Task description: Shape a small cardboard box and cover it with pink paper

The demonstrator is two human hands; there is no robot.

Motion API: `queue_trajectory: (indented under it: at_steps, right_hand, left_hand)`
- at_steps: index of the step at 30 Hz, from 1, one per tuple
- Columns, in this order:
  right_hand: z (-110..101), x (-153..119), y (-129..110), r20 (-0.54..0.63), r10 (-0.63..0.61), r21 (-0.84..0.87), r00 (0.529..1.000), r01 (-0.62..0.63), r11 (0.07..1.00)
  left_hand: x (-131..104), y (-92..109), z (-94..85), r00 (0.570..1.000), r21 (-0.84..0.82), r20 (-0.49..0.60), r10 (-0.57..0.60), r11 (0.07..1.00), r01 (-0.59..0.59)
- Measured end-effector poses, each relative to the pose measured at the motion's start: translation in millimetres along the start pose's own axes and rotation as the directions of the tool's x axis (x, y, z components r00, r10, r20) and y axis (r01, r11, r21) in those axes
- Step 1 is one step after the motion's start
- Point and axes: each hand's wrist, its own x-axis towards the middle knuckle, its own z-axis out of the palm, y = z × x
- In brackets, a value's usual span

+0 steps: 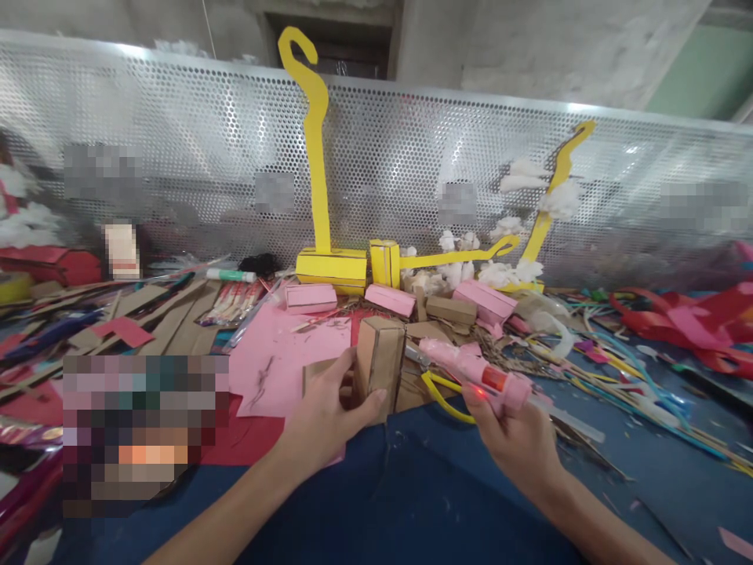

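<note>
Upright in my left hand point(335, 404) is a small brown cardboard box point(381, 357), its fingers and thumb wrapped round the lower part. My right hand point(518, 435) is closed on a pink glue gun point(471, 365) with a lit red light. The gun's nozzle points left, close to the box's right side; whether they touch I cannot tell. A yellow loop point(441, 396) hangs below the gun. Behind the box lie small pink boxes point(311, 298) and another brown box point(451, 310).
Yellow hooked cardboard pieces point(318, 157) stand before a perforated metal panel point(194, 157). Pink paper point(294, 353) and cardboard strips lie at the left. White fluff point(558, 202), thin coloured sticks and red material point(700, 322) are at the right, on the blue table point(435, 494).
</note>
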Motion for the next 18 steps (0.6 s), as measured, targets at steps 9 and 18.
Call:
queue_trajectory:
  at_steps: [9,18]
  right_hand:
    - [0.4,-0.4,0.7,0.002,-0.011,-0.005,1.0,0.011,1.0]
    - [0.7,-1.4,0.2,0.002,-0.026,-0.032,1.0,0.026,0.999]
  left_hand:
    - [1.0,-1.9,0.6,1.0,-0.026,0.003,-0.026,0.999,0.026]
    - [1.7,-2.8,-0.1,0.999,-0.003,0.002,-0.045,0.999,0.045]
